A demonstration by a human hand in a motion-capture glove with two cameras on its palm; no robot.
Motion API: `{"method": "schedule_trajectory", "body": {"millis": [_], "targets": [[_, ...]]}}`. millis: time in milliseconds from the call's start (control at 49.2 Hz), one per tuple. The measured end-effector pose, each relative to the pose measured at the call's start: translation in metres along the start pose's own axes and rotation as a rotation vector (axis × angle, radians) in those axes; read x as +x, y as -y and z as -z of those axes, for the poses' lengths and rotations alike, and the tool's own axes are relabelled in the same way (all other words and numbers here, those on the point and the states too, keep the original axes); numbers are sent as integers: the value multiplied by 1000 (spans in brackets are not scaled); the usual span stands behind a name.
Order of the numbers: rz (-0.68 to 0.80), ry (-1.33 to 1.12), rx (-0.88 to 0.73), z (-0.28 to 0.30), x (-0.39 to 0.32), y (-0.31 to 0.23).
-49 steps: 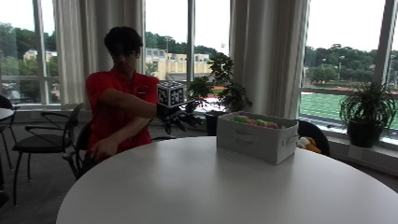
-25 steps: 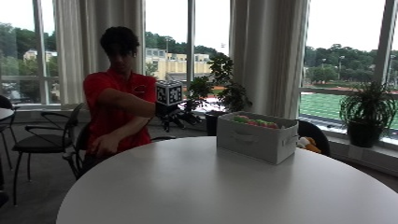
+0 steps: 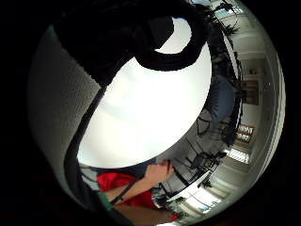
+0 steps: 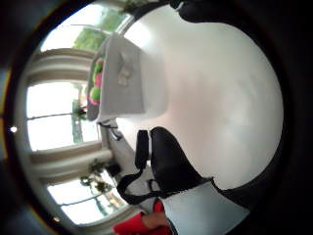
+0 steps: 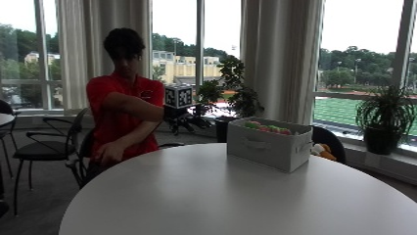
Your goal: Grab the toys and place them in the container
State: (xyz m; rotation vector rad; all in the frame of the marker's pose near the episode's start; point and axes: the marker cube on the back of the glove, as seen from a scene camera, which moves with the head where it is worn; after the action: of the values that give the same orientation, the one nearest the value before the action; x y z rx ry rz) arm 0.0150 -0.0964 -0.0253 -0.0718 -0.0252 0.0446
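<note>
Toys, green and pink, sit heaped inside the white fabric storage bin on the round white table, a little beyond the gloved right hand and to its far side. That hand hangs in the air above the table's near edge, its fingers dangling loosely with nothing between them, which suits a hand with nothing left to carry. The thumb side palm view shows the bin's handle side facing the palm and bare tabletop under it. An orange and white plush toy rests behind the bin, off the table, likely not yet collected.
</note>
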Motion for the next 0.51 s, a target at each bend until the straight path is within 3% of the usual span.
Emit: {"method": "schedule_trajectory", "body": {"millis": [508], "targets": [[2, -2, -4, -5, -3, -3]]}}
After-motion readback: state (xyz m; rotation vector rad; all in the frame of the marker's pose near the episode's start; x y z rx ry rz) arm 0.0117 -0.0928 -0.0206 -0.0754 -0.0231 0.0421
